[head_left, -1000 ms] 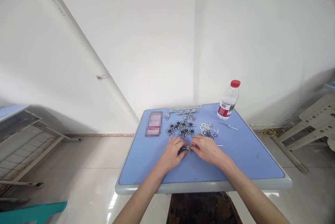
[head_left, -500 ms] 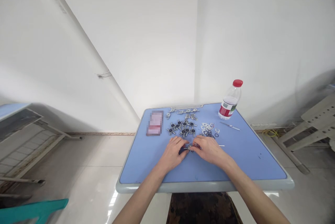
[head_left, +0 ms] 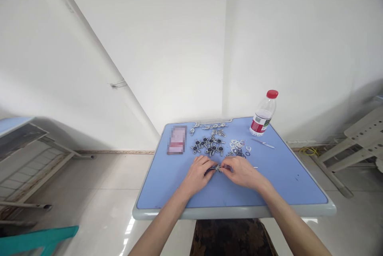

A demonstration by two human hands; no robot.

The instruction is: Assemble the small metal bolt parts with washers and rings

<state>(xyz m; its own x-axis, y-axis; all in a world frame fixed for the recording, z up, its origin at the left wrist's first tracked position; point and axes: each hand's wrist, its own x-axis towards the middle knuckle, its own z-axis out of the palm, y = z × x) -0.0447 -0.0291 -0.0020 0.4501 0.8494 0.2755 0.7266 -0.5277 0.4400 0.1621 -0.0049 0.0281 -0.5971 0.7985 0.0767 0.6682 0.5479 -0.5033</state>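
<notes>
A small silvery metal fitting sits between my hands near the middle of the table. My left hand pinches its left side, thumb and fingers closed on it. Against its right side, the closed thumb and forefinger of my right hand meet; whatever small thing they grip is hidden. Just beyond lie several similar metal fittings with black round caps. Small screws or studs, black rubber rings and pale flat gaskets are spread past my right fingers.
The blue tabletop carries a blurred pink phone-like rectangle at left and a red-capped bottle at back right. Tweezers-like tool lies before the bottle. Uncapped fittings line the back edge, by the wall.
My right fingertips have drawn slightly right and back from the fitting, so more of it shows. My left hand stays nearly where it was.
</notes>
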